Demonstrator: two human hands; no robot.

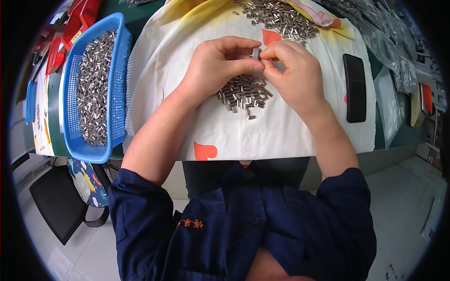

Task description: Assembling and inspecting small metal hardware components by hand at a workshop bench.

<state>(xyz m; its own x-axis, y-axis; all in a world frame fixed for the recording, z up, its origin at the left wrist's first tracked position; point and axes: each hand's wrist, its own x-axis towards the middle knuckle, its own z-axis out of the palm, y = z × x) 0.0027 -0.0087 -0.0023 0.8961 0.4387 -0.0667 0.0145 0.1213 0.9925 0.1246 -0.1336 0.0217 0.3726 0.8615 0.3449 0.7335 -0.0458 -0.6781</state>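
Note:
Over the white cloth, my left hand [211, 63] is closed, gripping a small grey metal cylinder [256, 53] between thumb and fingertips. My right hand [297, 70] meets it from the right, its thumb and forefinger pinched together right against the cylinder. What those right fingertips hold, if anything, is too small to make out. Just below both hands lies a loose pile of short shiny metal cylinders [243, 96], partly covered by the left hand. A larger heap of similar pieces [281, 18] rests farther back on the cloth.
To the left stands a blue mesh basket [117, 93] full of metal cylinders. A black phone [355, 88] lies on the cloth [267, 140] at the right. Clear plastic bags [393, 47] are heaped at the back right, and red bins [77, 23] stand at the back left.

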